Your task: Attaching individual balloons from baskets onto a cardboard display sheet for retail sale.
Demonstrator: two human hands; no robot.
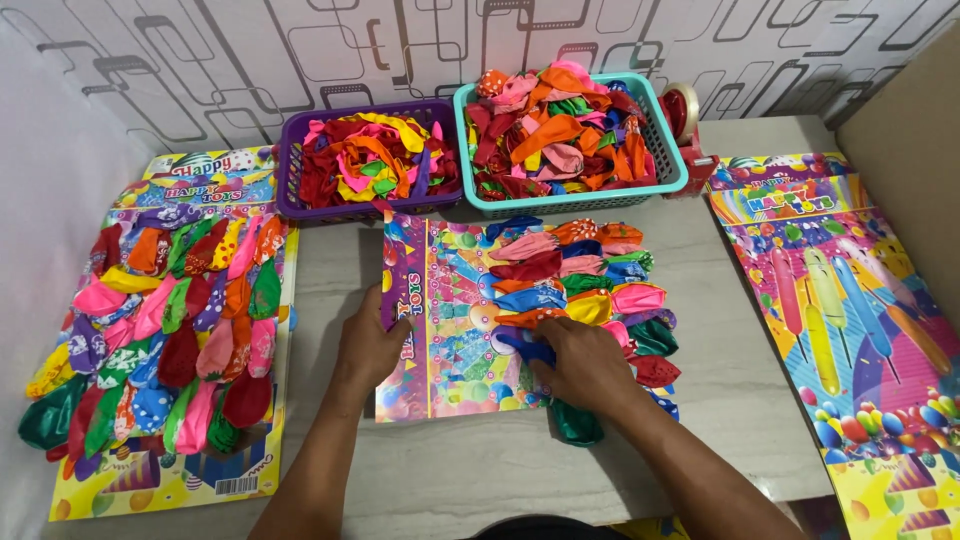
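Left hand (pixel 368 345) lay palm down, fingers loosely spread, flat on the left edge of the colourful printed rectangular cardboard sheet (pixel 440 330) in the middle of the grey table (pixel 480 470). It gripped nothing, just pressed the card down. Right hand (pixel 585 365) was curled, fingers bent and pinched on a blue deflated rubber balloon (pixel 525 343) at the lower part of the card's balloon rows; thumb side hidden, so exact pinch could not be told. A dark green deflated balloon (pixel 577 424) stuck out under the right wrist, touching it.

The centre card was half filled: its right half carried rows of flat balloons, roughly twenty, too overlapped for an exact count; its left half was bare print.

Counts: two hands, both the person's own. Two plastic mesh baskets at the back edge, a purple basket (pixel 366 205) and, just beside it on the right, a teal basket (pixel 572 200), both heaped with loose mixed-colour balloons, not countable. One fully covered balloon card (pixel 165 320) left of the centre card. One stack of bare printed cards (pixel 850 300) on the right, number in the stack unclear. One red tape dispenser (pixel 690 135) right of the teal basket, touching it.
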